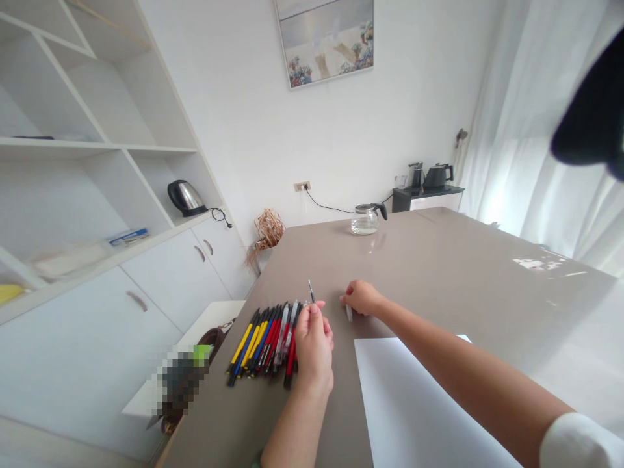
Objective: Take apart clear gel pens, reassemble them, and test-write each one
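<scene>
My left hand [314, 338] is closed around a thin pen refill [311, 291], its metal tip pointing up and away from me. The rest of the refill is hidden in the fingers. On the table to the right, my right hand [361, 298] pinches a small translucent pen barrel part [349, 313] close to the tabletop. Beside my left hand lies a row of pens [263, 341] in yellow, blue, red and clear with black ends, packed side by side. My left hand partly covers the right end of that row.
White paper [414, 403] lies under my right forearm on the brown table [312, 260]. A glass pot [364, 221] stands near the far edge. A white shelf unit [112, 195] with a kettle [186, 197] runs along the left. A bag [212, 338] sits below the left table edge.
</scene>
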The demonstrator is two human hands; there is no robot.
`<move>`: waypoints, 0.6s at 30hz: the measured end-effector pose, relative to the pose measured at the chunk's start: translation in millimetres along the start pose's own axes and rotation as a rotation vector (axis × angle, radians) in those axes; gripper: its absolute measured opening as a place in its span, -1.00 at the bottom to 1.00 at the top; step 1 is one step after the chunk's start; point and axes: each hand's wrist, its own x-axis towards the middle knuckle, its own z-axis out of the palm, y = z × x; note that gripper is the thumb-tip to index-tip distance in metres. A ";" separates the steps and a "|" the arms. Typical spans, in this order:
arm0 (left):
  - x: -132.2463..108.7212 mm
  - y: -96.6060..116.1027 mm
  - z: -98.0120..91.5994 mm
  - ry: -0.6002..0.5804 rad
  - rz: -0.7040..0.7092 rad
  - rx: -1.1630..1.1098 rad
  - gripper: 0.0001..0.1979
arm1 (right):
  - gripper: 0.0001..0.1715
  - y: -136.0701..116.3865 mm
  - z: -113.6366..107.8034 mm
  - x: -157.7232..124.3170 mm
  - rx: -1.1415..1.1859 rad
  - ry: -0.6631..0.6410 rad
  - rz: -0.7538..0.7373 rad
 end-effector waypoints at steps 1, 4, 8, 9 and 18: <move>-0.1 0.2 0.0 -0.002 0.000 0.001 -0.70 | -0.69 -0.1 0.0 -0.4 0.008 -0.002 0.001; -0.2 -0.1 -0.1 -0.010 -0.008 0.003 -0.69 | -0.69 -0.5 -0.6 -1.4 0.052 -0.021 0.010; -0.1 -1.9 -0.2 -0.028 -0.014 0.012 -0.70 | -0.71 -1.0 -6.5 -4.7 0.158 -0.075 0.011; -0.2 -2.3 -0.3 -0.032 -0.013 0.015 -0.70 | -0.71 -0.8 -9.5 -6.9 0.190 -0.079 0.003; -11.9 -3.5 6.0 -0.265 -0.124 0.145 -0.72 | -0.68 7.8 -37.6 -60.6 0.827 -0.084 -0.272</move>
